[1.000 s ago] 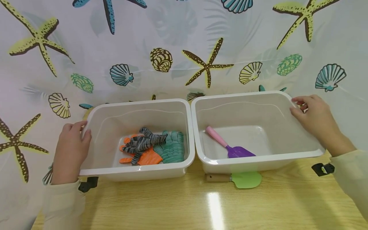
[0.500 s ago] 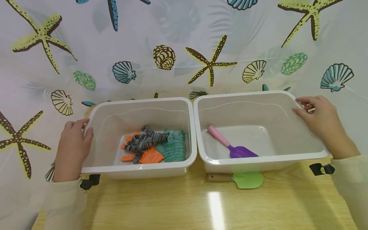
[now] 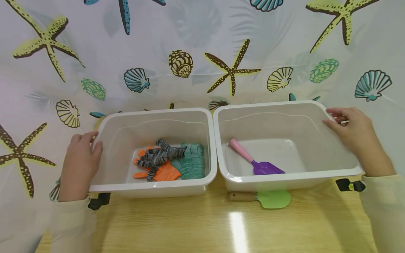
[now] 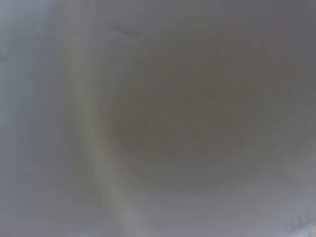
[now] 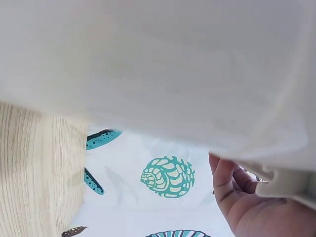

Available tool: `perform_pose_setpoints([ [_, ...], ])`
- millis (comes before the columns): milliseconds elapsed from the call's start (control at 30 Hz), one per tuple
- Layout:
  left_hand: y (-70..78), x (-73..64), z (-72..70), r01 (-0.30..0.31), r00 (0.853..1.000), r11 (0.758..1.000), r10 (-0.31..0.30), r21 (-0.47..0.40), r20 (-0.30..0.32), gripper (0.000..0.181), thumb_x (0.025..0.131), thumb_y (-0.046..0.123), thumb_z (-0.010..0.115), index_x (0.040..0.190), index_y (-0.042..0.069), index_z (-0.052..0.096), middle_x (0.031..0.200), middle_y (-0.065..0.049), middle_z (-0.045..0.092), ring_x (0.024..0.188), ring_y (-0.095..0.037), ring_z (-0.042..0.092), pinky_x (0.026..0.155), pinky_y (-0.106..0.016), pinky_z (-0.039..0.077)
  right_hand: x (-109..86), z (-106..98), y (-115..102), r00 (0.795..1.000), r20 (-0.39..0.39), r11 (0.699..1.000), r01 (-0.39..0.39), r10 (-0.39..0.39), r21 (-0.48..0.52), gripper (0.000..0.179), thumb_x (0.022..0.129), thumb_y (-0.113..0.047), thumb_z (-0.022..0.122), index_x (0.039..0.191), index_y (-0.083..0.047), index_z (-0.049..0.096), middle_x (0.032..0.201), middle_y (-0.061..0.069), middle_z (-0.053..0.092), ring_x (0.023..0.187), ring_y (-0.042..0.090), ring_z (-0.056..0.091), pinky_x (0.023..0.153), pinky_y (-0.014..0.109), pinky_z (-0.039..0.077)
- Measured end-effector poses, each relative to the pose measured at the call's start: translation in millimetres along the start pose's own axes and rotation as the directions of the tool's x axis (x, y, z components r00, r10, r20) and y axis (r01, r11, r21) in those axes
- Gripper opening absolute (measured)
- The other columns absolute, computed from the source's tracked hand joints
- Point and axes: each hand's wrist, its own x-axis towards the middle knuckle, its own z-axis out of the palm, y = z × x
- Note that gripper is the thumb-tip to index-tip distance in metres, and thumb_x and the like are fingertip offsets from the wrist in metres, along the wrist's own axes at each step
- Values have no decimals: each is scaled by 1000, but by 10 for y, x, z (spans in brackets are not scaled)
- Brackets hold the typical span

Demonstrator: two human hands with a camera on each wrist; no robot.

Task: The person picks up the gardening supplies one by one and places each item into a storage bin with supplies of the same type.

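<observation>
Two white plastic bins stand side by side in the head view. My left hand (image 3: pixel 79 165) grips the outer rim of the left bin (image 3: pixel 159 190), with the thumb at the edge. Inside lie a grey-striped knit glove (image 3: pixel 159 156), an orange glove (image 3: pixel 167 171) and a green knit piece (image 3: pixel 193 160), apparently a glove. My right hand (image 3: pixel 355 135) holds the outer rim of the right bin (image 3: pixel 291 183); the right wrist view shows fingers (image 5: pixel 225 180) curled under that rim. A scoop (image 3: pixel 254 160) with pink handle and purple blade rests in this bin. The left wrist view is blurred.
In front of the right bin, a spatula (image 3: pixel 273 199) with a green head and wooden handle lies on the wooden table (image 3: pixel 177 225). A white cloth (image 3: pixel 196 38) printed with starfish and shells hangs behind the bins.
The head view has shifted slightly. Both hands keep hold of the bin rims, and the right forearm has swung a little inward. Bins and contents stay put.
</observation>
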Motion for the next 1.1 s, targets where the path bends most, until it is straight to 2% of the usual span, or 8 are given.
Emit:
perform_pose_setpoints([
  [333,22,-10,-19,18,1000,1000,-18,-19,1,47,93,31,37,130,1,41,112,-25,39,94,-39,40,79,-57,37,20,-1,-19,999,1,999,-40,40,-24,47,85,-33,57,120,-1,52,104,20,47,91,33,48,61,27,35],
  [433,32,-10,-24,-5,999,1000,5,-8,-44,43,93,27,37,125,-1,46,110,-26,41,93,-41,41,78,-56,37,15,4,-21,999,9,999,-45,45,-22,47,85,-31,57,120,-1,51,106,20,47,92,34,48,61,28,36],
  [600,39,4,-81,-27,990,1000,26,-5,-137,39,92,24,40,118,-2,53,106,-24,46,90,-39,44,73,-53,38,21,17,-22,997,32,998,-67,67,-9,49,86,-33,55,124,-1,48,109,21,45,95,37,47,65,42,42],
  [767,193,-97,-316,-59,955,998,52,-13,-293,36,91,24,42,119,5,55,107,-18,49,88,-32,45,67,-41,37,25,21,-23,999,26,999,-43,43,9,48,86,-35,55,122,-3,51,108,19,46,91,28,48,63,24,38],
  [833,326,-226,-408,-164,921,986,139,-39,-364,33,89,21,45,116,6,58,104,-18,50,85,-30,46,66,-33,35,15,19,-10,1000,16,1000,-27,27,13,46,86,-34,56,120,-3,53,107,18,47,85,16,48,60,17,33],
  [900,494,-400,-452,-323,861,943,259,-78,-438,30,88,18,48,111,5,61,100,-18,52,81,-29,46,66,-26,32,6,14,5,1000,9,1000,-19,19,14,46,85,-33,57,120,-4,54,106,17,48,81,5,44,59,15,33],
  [967,676,-588,-438,-509,765,854,393,-107,-510,27,87,18,50,104,2,63,94,-19,54,78,-30,47,68,-20,32,4,11,12,1000,2,1000,-10,10,12,44,85,-32,57,119,-4,54,106,16,49,77,-4,39,60,14,32],
  [1100,1031,-908,-308,-785,551,610,611,-106,-569,28,88,20,49,95,-2,65,85,-18,57,74,-29,51,71,-20,39,7,3,28,1000,7,1000,-13,13,18,44,85,-33,57,119,-4,54,107,17,48,77,-5,39,61,14,32],
])
